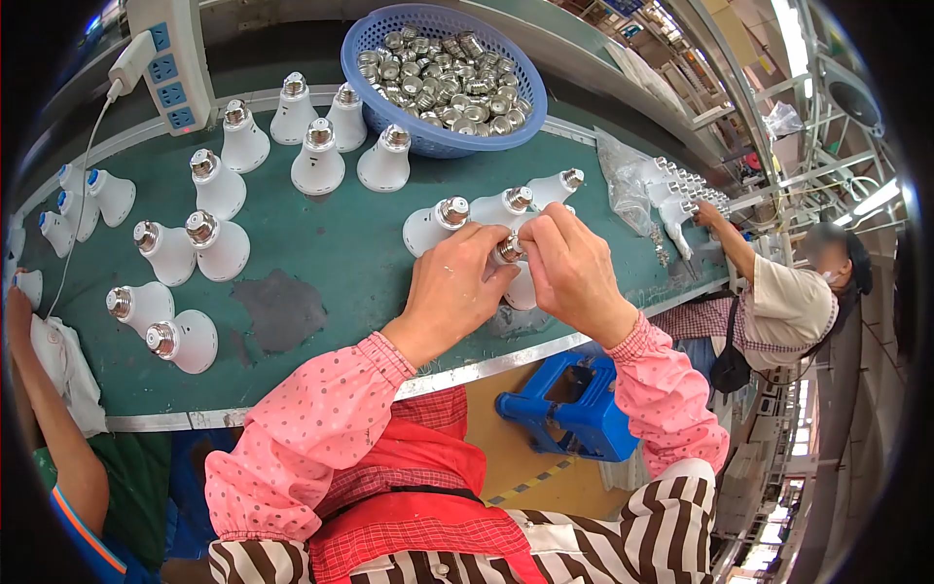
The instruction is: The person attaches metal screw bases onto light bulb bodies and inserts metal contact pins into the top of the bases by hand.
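Observation:
A white light bulb (520, 289) with a silver screw cap stands between my hands near the table's front edge. My left hand (449, 294) is closed round the cap, thumb and forefinger at its side. From the right, my right hand (572, 268) pinches at the top of the same cap; its fingertips hide what they hold, if anything. Just behind my hands are other bulbs with silver caps, one (435, 226) beside my left fingers, another (502, 206) behind the cap and a third (556, 187) farther right.
A blue plastic basket (443, 146) full of metal screw caps (467, 83) sits at the back. Several capped bulbs (220, 185) stand on the green table (360, 253) to the left. A power strip (170, 68) rises behind. Co-workers (788, 302) are at both ends; a blue stool (574, 409) is below.

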`<state>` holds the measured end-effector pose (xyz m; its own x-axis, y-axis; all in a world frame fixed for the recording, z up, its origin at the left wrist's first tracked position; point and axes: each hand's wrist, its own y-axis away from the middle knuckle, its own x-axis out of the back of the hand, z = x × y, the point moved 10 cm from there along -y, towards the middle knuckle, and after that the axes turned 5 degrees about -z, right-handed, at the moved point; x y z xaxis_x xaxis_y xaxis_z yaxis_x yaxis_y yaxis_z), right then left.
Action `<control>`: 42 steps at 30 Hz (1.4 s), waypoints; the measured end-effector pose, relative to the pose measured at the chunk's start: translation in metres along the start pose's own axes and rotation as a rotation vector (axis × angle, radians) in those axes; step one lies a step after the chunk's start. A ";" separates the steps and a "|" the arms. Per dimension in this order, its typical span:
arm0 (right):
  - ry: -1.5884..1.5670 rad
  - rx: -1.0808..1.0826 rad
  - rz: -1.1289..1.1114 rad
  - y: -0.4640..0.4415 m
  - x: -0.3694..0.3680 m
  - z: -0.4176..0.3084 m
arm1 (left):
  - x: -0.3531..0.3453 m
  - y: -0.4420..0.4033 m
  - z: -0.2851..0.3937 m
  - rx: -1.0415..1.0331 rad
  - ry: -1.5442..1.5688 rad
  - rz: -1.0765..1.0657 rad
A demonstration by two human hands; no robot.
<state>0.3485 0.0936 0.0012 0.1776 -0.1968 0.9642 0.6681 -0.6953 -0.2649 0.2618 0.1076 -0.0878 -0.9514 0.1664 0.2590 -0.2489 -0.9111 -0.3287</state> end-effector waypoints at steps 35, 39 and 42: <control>-1.295 -0.688 -0.352 0.026 -0.069 0.077 | 0.001 -0.001 -0.006 -0.003 0.075 -0.020; -1.425 -0.665 -0.428 0.022 -0.073 0.071 | 0.001 -0.001 -0.005 -0.015 0.086 -0.021; -1.423 -0.672 -0.401 0.022 -0.075 0.072 | 0.000 -0.001 -0.007 0.000 0.079 -0.021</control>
<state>0.4020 0.1432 -0.0764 0.8229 0.5603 0.0948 0.4824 -0.7770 0.4044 0.2607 0.1112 -0.0932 -0.9574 0.2145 0.1935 -0.2688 -0.9070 -0.3241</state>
